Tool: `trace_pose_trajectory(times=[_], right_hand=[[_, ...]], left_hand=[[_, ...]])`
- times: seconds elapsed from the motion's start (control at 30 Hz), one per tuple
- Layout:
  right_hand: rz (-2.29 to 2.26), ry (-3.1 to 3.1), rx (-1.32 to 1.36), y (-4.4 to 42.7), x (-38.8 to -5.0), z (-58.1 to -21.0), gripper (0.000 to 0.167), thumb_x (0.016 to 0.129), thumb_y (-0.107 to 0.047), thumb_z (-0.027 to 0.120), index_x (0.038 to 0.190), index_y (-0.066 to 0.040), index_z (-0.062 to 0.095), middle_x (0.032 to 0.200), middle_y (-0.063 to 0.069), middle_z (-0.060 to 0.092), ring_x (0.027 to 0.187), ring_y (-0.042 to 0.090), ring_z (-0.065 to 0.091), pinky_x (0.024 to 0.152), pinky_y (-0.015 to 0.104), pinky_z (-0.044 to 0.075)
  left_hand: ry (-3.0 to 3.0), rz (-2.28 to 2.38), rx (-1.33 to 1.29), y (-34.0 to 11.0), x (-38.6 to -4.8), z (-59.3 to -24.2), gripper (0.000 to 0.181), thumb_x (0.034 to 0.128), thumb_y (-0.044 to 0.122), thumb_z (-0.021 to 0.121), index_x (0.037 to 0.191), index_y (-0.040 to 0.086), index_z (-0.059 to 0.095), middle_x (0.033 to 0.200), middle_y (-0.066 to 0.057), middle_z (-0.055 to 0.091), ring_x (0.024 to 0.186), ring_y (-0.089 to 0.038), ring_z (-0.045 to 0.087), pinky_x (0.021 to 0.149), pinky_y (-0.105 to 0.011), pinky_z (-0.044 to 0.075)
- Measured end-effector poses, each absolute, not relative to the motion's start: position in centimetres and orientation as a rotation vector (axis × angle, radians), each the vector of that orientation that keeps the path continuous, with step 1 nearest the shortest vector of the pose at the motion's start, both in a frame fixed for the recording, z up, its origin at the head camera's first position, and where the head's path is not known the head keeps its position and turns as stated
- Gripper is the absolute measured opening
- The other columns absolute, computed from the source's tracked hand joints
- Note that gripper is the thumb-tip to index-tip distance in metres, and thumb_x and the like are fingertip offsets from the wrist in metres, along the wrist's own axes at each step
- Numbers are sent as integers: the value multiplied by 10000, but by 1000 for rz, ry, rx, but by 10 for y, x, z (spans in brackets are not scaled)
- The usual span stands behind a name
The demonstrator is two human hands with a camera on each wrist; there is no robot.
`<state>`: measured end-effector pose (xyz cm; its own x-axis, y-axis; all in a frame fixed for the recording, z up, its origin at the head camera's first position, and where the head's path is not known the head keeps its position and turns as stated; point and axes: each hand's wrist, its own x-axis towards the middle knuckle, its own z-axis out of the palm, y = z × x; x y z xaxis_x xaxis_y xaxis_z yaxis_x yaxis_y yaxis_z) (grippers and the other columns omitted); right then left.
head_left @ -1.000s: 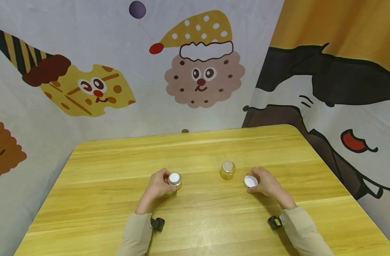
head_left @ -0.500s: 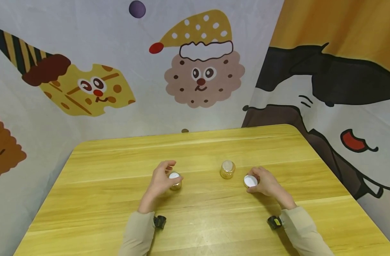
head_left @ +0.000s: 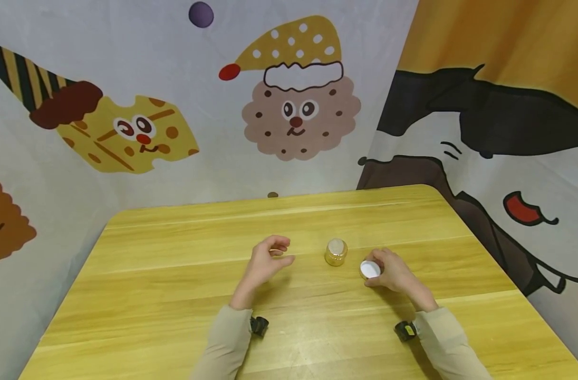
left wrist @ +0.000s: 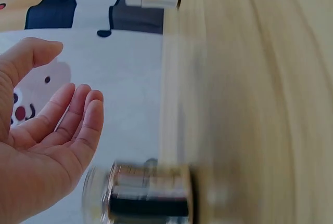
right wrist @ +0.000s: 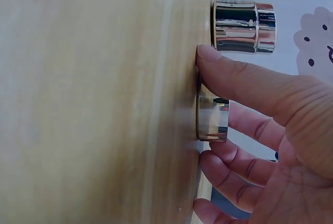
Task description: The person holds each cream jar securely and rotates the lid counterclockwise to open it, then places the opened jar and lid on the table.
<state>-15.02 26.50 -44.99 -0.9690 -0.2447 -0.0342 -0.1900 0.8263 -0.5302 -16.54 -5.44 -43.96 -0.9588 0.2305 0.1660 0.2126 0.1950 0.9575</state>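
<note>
My left hand (head_left: 264, 264) hovers above the table with fingers loosely bent and parted from the thumb, holding nothing. In the left wrist view a blurred shiny jar (left wrist: 148, 198) stands beneath the hand (left wrist: 52, 125); in the head view it is hidden. My right hand (head_left: 391, 270) grips a shallow round gold lid (head_left: 370, 269), white inside facing up, thumb on one side and fingers on the other. The right wrist view shows this lid (right wrist: 212, 117) on the tabletop. Between the hands stands a gold jar (head_left: 336, 252), upright, touched by neither.
The wooden table (head_left: 175, 237) reaches back to a printed cloth wall (head_left: 199, 174) with cartoon figures. Black wrist devices (head_left: 259, 326) sit by both sleeves.
My left hand has let go of the left jar, lifted and moved right, and its fingers have spread. My right hand has stayed on the lid.
</note>
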Motion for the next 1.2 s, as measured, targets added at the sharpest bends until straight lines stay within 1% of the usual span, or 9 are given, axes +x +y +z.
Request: trace_pose_trajectory(times=[0.1,0.23,0.43,0.57,0.7,0.87,1.0,1.2], right_hand=[[-823,2911,-361,265,-150,-450,440,597,-122,872,953,-73,618,877,74,538,793,226,508,682,379,447],[-828,2915,-367,265,-149,-451,451,588,-127,877,957,-73,624,872,73,540,790,226,510,679,373,445],[-843,2922,-379,266,-150,-454,452,588,-130,875,965,-83,631,869,58,540,784,210,501,676,351,431],[-861,2924,-386,267,-150,-455,453,588,-131,875,969,-85,634,869,51,534,784,204,494,679,341,421],[-872,2924,-388,268,-150,-455,458,586,-133,879,970,-80,635,867,56,530,783,206,489,676,342,416],[-874,2913,-367,268,-148,-453,464,590,-134,880,983,-80,640,893,63,542,811,218,499,698,378,431],[-862,2907,-366,267,-148,-453,473,597,-137,877,1003,-74,642,916,74,554,837,237,516,718,419,451],[-853,2911,-374,267,-147,-452,480,601,-137,874,1013,-67,638,911,74,551,829,236,514,709,416,449]], left_hand=[[2378,1952,492,-46,-169,-441,294,779,-54,683,1060,-79,599,1046,-264,581,963,-378,558,848,-381,515],[2310,1992,500,-35,-174,-443,291,787,-50,667,1062,-105,590,1047,-284,576,960,-361,564,842,-349,521],[2175,2056,409,-23,-179,-444,314,787,-61,645,1084,-135,575,1078,-296,575,997,-402,555,841,-287,514],[2104,2071,365,-19,-178,-434,334,785,-78,620,1100,-166,549,1099,-319,558,1022,-433,533,842,-258,504],[2085,2062,370,-15,-177,-430,348,784,-84,609,1109,-181,532,1104,-324,549,1026,-447,523,851,-279,504],[2077,2065,361,-7,-186,-450,370,773,-80,626,1124,-159,542,1108,-285,568,1023,-408,541,859,-293,500],[2092,2060,368,1,-190,-456,380,757,-71,639,1120,-143,554,1089,-257,585,1002,-369,562,840,-283,503],[2088,2027,384,12,-193,-457,411,738,-87,641,1133,-147,546,1098,-274,577,1004,-379,555,852,-303,499]])
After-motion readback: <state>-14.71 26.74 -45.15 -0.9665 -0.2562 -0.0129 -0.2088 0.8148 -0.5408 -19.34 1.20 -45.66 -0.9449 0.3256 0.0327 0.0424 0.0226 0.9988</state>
